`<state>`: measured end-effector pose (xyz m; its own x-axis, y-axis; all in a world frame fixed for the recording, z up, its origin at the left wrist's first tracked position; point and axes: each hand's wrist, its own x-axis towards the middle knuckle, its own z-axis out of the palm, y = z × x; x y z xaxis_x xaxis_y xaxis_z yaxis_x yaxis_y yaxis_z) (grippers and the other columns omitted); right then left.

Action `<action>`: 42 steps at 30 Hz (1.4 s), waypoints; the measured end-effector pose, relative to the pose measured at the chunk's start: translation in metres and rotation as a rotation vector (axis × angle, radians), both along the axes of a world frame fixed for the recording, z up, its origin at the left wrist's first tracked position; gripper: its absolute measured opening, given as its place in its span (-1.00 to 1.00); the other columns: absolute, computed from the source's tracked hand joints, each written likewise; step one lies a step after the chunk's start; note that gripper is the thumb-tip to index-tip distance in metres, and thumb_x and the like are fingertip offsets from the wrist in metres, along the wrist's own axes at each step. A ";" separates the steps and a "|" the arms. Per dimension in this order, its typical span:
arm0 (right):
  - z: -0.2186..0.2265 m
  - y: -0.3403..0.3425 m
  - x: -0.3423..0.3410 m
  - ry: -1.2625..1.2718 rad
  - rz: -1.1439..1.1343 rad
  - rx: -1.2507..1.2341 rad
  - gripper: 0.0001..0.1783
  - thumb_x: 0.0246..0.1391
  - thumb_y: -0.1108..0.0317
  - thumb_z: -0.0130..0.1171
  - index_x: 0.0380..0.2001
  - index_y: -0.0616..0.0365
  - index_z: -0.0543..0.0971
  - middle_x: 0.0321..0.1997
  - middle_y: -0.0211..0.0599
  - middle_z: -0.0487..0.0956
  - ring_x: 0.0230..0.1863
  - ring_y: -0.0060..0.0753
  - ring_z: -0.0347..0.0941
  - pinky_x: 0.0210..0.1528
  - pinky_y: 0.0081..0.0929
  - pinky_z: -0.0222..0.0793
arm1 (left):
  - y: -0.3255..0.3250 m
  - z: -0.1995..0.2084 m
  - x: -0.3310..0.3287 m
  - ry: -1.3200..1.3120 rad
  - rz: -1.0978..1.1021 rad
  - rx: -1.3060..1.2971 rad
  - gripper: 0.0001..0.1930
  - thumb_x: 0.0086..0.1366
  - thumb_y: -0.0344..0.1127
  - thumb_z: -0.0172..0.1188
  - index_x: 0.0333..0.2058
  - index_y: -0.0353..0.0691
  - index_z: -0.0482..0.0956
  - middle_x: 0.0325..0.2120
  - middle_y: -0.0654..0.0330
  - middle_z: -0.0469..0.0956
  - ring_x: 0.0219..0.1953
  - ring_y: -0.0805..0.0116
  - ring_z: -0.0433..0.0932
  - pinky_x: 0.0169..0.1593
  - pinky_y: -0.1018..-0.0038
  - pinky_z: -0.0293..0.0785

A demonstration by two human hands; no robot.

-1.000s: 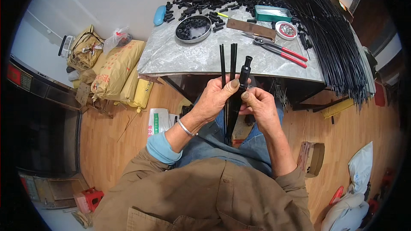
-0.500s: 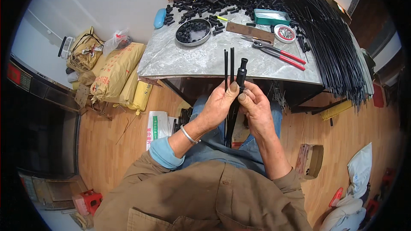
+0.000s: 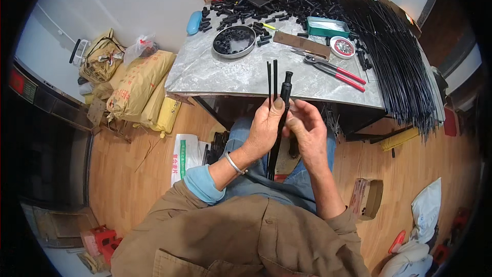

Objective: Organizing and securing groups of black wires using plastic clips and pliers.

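My left hand (image 3: 262, 132) is closed around a bundle of thin black rods (image 3: 275, 78) and a black flanged tube (image 3: 286, 87), all standing nearly upright in front of the table edge. Its thumb presses against the tube's lower part. Below the hand, the rods run down between my knees. Close beside the tube, my right hand (image 3: 310, 136) has its thumb and curled fingers together in a pinch. A thin, wire-like line shows near its fingertips, too small to make out.
On the grey table (image 3: 200, 72) lie a pile of black tubes (image 3: 302, 2), a round dish (image 3: 234, 55) of black rings, red-handled pincers (image 3: 335, 73), a small white bowl (image 3: 343, 47), a green tin (image 3: 328, 26) and many long black rods (image 3: 405, 66). Sacks (image 3: 141, 82) stand left.
My right hand has drawn slightly off the tube, its fingers lifting and spreading a little. The left hand keeps its hold on the rods and tube. The view has shifted slightly.
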<state>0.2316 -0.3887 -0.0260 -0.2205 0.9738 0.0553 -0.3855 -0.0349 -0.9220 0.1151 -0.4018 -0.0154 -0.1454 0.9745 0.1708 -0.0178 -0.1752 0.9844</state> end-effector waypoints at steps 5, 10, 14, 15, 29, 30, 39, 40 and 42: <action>0.009 0.007 0.006 -0.056 0.051 0.038 -0.79 0.13 0.41 0.14 -0.21 0.32 0.44 -0.52 -0.30 0.51 -0.56 -0.52 0.45 -0.42 -0.59 0.44 | -0.003 -0.004 0.001 -0.159 -0.068 -0.048 -0.58 0.42 0.02 -0.18 -0.17 -0.27 0.41 -0.63 0.38 0.30 -0.63 0.65 0.25 -0.57 0.69 0.21; 0.004 0.003 0.001 -0.082 -0.019 0.133 -0.87 0.16 0.44 0.09 -0.35 0.29 0.41 -0.49 -0.28 0.52 -0.53 -0.54 0.47 -0.45 -0.59 0.43 | -0.003 -0.006 0.000 -0.263 -0.063 -0.042 -0.57 0.42 0.03 -0.17 -0.17 -0.28 0.39 -0.64 0.39 0.29 -0.64 0.66 0.24 -0.58 0.70 0.19; 0.003 -0.004 -0.006 -0.219 -0.098 0.202 -0.89 0.20 0.44 0.04 -0.30 0.27 0.40 -0.48 -0.33 0.51 -0.49 -0.59 0.45 -0.40 -0.64 0.40 | -0.004 -0.008 0.000 -0.240 -0.041 -0.019 -0.58 0.42 0.03 -0.16 -0.17 -0.28 0.39 -0.64 0.39 0.28 -0.64 0.66 0.22 -0.59 0.70 0.18; -0.001 -0.004 -0.007 -0.204 -0.103 0.184 -0.89 0.20 0.43 0.05 -0.30 0.26 0.40 -0.49 -0.34 0.51 -0.49 -0.61 0.44 -0.40 -0.65 0.38 | -0.004 -0.008 0.003 -0.239 -0.029 -0.026 -0.59 0.42 0.02 -0.15 -0.17 -0.27 0.39 -0.64 0.40 0.28 -0.64 0.67 0.22 -0.59 0.70 0.17; 0.003 -0.008 -0.012 -0.250 -0.143 0.150 -0.87 0.17 0.39 0.09 -0.32 0.22 0.40 -0.52 -0.43 0.46 -0.51 -0.68 0.37 -0.42 -0.72 0.32 | -0.007 -0.009 0.003 -0.207 0.011 -0.053 -0.62 0.42 -0.01 -0.14 -0.16 -0.26 0.39 -0.64 0.42 0.26 -0.64 0.68 0.19 -0.59 0.71 0.15; 0.003 -0.009 -0.013 -0.194 -0.146 0.121 -0.88 0.17 0.40 0.08 -0.32 0.22 0.40 -0.53 -0.43 0.46 -0.51 -0.67 0.38 -0.41 -0.71 0.32 | -0.007 -0.010 0.002 -0.207 -0.003 -0.022 -0.62 0.42 -0.01 -0.14 -0.16 -0.26 0.38 -0.64 0.42 0.25 -0.64 0.68 0.19 -0.59 0.71 0.15; 0.007 -0.007 -0.011 0.088 -0.014 -0.001 -0.94 0.16 0.47 0.04 -0.31 0.22 0.42 -0.52 -0.35 0.49 -0.50 -0.58 0.42 -0.40 -0.60 0.38 | -0.006 -0.011 0.000 -0.268 -0.022 0.013 -0.62 0.43 -0.02 -0.16 -0.18 -0.27 0.37 -0.66 0.43 0.23 -0.65 0.69 0.18 -0.60 0.71 0.13; 0.009 -0.008 -0.012 0.041 -0.049 0.085 -0.93 0.16 0.49 0.03 -0.29 0.24 0.42 -0.51 -0.30 0.50 -0.51 -0.54 0.44 -0.40 -0.58 0.40 | -0.006 -0.010 0.001 -0.240 -0.003 0.002 -0.62 0.43 -0.03 -0.16 -0.18 -0.27 0.37 -0.66 0.43 0.23 -0.65 0.69 0.17 -0.61 0.71 0.13; 0.001 -0.003 -0.010 0.034 -0.019 0.069 -0.94 0.16 0.50 0.03 -0.29 0.23 0.42 -0.52 -0.31 0.50 -0.52 -0.54 0.44 -0.40 -0.58 0.40 | -0.006 -0.010 0.001 -0.220 -0.001 0.013 -0.63 0.43 -0.03 -0.16 -0.18 -0.27 0.37 -0.66 0.43 0.23 -0.65 0.69 0.17 -0.61 0.71 0.13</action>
